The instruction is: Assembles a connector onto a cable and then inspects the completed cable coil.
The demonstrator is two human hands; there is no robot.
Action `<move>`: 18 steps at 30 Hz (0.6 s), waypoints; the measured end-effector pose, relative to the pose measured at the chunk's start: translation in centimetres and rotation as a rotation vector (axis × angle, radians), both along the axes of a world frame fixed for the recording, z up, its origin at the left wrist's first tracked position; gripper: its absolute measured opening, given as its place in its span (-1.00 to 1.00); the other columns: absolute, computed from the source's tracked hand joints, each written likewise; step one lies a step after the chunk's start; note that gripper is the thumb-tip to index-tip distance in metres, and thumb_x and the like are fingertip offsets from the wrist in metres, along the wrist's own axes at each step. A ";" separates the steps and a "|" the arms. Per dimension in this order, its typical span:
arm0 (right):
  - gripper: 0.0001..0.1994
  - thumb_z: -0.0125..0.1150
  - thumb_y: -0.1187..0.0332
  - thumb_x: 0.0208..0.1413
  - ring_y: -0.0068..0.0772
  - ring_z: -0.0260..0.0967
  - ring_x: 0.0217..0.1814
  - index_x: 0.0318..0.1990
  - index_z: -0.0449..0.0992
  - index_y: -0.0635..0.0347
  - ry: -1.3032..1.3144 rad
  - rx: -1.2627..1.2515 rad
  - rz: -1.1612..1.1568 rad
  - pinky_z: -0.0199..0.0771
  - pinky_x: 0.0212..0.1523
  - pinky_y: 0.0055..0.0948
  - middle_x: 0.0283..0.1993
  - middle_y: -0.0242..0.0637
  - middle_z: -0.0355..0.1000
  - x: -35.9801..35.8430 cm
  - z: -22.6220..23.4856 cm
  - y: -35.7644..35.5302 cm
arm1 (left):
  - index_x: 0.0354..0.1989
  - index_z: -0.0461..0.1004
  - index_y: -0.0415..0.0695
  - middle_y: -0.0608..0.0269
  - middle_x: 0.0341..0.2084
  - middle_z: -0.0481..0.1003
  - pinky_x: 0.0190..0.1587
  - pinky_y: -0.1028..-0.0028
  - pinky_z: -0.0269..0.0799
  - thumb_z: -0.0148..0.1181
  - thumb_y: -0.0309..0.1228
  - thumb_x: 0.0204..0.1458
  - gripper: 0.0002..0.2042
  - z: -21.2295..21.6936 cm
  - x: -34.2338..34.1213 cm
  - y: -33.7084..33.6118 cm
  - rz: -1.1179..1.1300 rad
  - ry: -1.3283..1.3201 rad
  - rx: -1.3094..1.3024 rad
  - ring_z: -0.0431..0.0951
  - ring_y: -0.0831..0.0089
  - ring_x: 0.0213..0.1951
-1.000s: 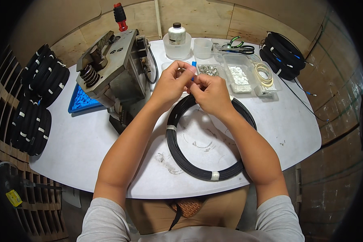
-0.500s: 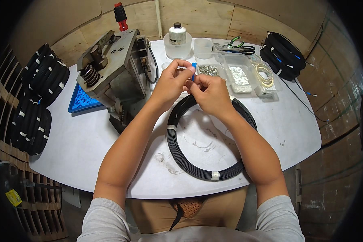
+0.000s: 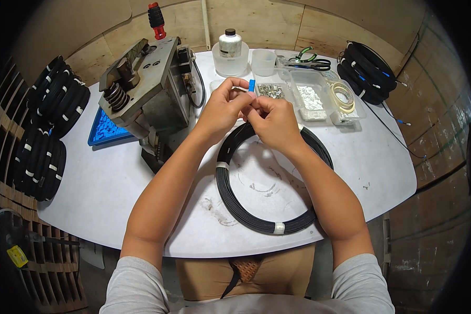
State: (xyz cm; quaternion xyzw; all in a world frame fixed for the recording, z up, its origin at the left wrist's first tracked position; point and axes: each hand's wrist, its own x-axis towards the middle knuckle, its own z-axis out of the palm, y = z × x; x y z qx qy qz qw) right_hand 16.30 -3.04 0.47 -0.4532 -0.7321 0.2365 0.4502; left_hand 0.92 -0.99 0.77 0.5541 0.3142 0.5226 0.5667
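Note:
A small blue plastic piece (image 3: 251, 85) stands up between my hands, above the far side of a coil of black cable (image 3: 235, 201). My left hand (image 3: 226, 109) is closed, its thumb and forefinger pinching at the blue piece. Right beside it, my right hand (image 3: 271, 118) is also closed, fingertips pressed together just below the piece. What those fingers hold is hidden. White tape bands wrap the coil, which lies flat on the white table (image 3: 193, 230) under my hands and right forearm.
A metal press (image 3: 162, 89) stands left, beside a blue tray (image 3: 97, 140) of small blue pieces. Clear boxes hold metal bits (image 3: 271, 91), white pieces (image 3: 310, 98) and tape rolls (image 3: 343, 98). A bottle (image 3: 230, 44) and scissors (image 3: 316, 64) lie behind; finished-looking cable coils (image 3: 366, 73) flank the table.
The blue piece has turned slightly and shows a broader face above my fingertips. My hands have barely shifted, and the coil stays in place.

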 end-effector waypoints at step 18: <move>-0.79 0.24 0.33 0.05 -0.42 0.35 -0.66 -0.50 0.56 0.30 0.091 0.066 -0.004 0.38 -0.52 -0.37 -0.66 -0.17 0.43 -0.1 -0.6 0.4 | -0.04 0.36 -0.23 0.25 -0.36 0.49 -0.31 0.53 0.40 0.17 -0.43 0.15 -0.75 -0.2 0.1 0.1 -0.043 -0.058 -0.016 0.47 0.56 -0.36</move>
